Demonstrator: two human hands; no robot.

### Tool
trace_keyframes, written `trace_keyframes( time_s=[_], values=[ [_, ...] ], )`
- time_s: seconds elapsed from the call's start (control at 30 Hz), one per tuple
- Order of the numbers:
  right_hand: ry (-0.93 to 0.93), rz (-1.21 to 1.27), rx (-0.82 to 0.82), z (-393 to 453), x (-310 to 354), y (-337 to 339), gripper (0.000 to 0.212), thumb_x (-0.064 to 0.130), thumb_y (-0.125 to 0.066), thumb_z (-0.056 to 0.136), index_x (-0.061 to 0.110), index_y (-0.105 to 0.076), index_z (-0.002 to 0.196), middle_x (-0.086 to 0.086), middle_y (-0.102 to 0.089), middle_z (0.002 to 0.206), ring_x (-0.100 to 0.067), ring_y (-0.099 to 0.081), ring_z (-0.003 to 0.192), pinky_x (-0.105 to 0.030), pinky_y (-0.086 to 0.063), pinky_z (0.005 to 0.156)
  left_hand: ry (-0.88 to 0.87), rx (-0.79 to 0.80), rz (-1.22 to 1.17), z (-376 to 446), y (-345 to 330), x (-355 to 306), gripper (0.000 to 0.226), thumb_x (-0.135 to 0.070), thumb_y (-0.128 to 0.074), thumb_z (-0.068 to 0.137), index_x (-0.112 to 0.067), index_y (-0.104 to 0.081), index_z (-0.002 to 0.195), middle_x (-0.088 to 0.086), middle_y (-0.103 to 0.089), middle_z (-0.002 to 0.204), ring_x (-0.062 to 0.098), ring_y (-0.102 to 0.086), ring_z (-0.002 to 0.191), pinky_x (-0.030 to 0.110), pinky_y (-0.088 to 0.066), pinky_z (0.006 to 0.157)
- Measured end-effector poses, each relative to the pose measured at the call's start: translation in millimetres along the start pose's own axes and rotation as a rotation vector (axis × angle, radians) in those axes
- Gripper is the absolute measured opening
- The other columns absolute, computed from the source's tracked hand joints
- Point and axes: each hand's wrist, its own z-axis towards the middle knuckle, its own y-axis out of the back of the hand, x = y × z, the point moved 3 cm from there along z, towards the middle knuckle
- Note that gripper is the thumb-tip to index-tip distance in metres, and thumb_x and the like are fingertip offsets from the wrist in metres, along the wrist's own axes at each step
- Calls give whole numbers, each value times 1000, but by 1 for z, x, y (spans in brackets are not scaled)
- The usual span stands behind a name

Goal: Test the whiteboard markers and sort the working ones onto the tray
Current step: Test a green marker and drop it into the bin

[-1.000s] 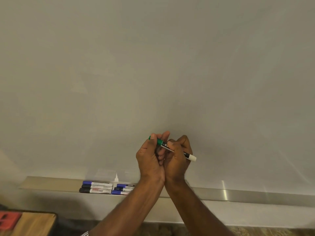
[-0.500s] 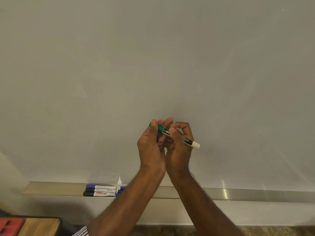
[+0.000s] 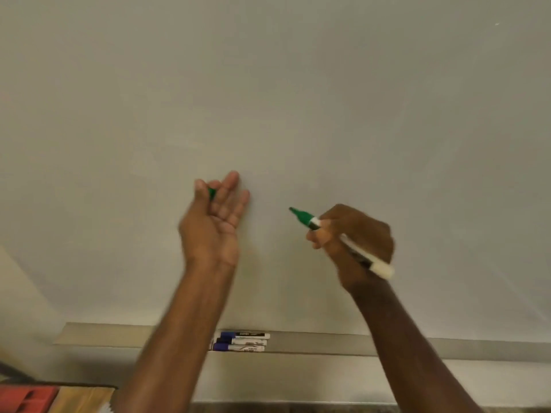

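My right hand (image 3: 354, 242) grips an uncapped green whiteboard marker (image 3: 307, 219) like a pen, its green tip pointing up and left, a little off the blank whiteboard (image 3: 268, 99). My left hand (image 3: 213, 225) is raised palm-up to the left, thumb pinching the small green cap (image 3: 212, 193) against the fingers, the other fingers stretched out. Several capped markers (image 3: 243, 342), blue and black, lie side by side on the metal tray (image 3: 328, 342) under the board, partly hidden by my left forearm.
A wooden surface (image 3: 83, 399) with a red object (image 3: 24, 399) on it sits at the bottom left corner. The tray runs along the whole lower edge of the board.
The hands were joined on the capped marker. Now they have pulled apart: the cap stays in my left hand, the uncapped marker moved right in my right hand.
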Motion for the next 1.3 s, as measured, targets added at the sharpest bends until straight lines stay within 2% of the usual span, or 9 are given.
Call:
trace_keyframes(
  time_s=[0.2, 0.33, 0.5, 0.6, 0.7, 0.83, 1.03, 1.17, 1.3],
  values=[
    [-89, 133, -172, 32, 17, 14, 10, 3, -61, 89, 9, -54, 95, -19, -66, 77, -29, -68, 60, -37, -56, 56, -408, 360, 485, -5, -45, -36, 31, -11, -39, 107, -9, -58, 83, 20, -76, 99, 38, -72, 101, 51, -56, 94],
    [-53, 34, -221, 65, 31, 22, 14, 4, -65, 89, 11, -57, 98, -21, -66, 79, -33, -67, 63, -38, -56, 58, -654, 576, 766, -5, -87, -44, 32, -15, -32, 110, -3, -46, 85, 9, -78, 88, 25, -74, 97, 46, -57, 89],
    [40, -31, -288, 121, 50, 36, 20, -5, -66, 88, 8, -59, 101, -16, -64, 91, -39, -66, 71, -40, -57, 57, -1049, 666, 1005, -4, -150, -71, 32, -27, -60, 101, -4, -62, 79, -8, -76, 84, 2, -70, 89, 22, -49, 72],
    [86, 10, -295, 157, 63, 45, 13, -2, -58, 93, 5, -60, 104, -20, -65, 92, -40, -67, 74, -39, -57, 57, -1258, 698, 1091, 4, -187, -88, 35, -35, -55, 102, -5, -66, 87, -5, -75, 88, 9, -69, 106, 35, -55, 82],
    [94, 61, -312, 193, 78, 56, 17, 9, -47, 99, 4, -62, 104, -24, -67, 94, -40, -68, 81, -38, -58, 60, -1447, 704, 1188, 11, -223, -102, 37, -40, -48, 103, -11, -70, 102, -1, -74, 109, 17, -57, 128, 40, -49, 99],
    [117, 28, -328, 246, 100, 72, 20, 9, -47, 102, 2, -63, 112, -21, -72, 95, -37, -70, 82, -40, -60, 62, -1702, 599, 1338, 20, -273, -125, 49, -43, -37, 106, -11, -60, 136, 6, -54, 148, 26, -33, 148, 50, -21, 122],
    [217, -67, -371, 320, 132, 80, 23, 9, -64, 95, -1, -60, 115, -20, -75, 96, -37, -72, 82, -42, -61, 64, -1868, 342, 1692, 43, -347, -161, 67, -50, -17, 105, -9, -26, 157, 12, -13, 167, 31, -12, 155, 55, -7, 124],
    [321, -210, -417, 364, 145, 84, 20, 13, -73, 87, -1, -63, 95, -14, -75, 90, -28, -76, 85, -55, -60, 76, -1899, 284, 1802, 56, -374, -177, 66, -47, -21, 106, -6, -23, 157, 14, -13, 167, 30, -10, 155, 55, -8, 124],
    [348, -441, -439, 400, 145, 79, 23, 34, -74, 79, 12, -69, 83, 2, -76, 81, -19, -72, 77, -46, -57, 75, -1926, 245, 1817, 71, -383, -178, 62, -41, -28, 107, -6, -20, 158, 12, -11, 168, 29, -9, 155, 64, -9, 120]
  ],
)
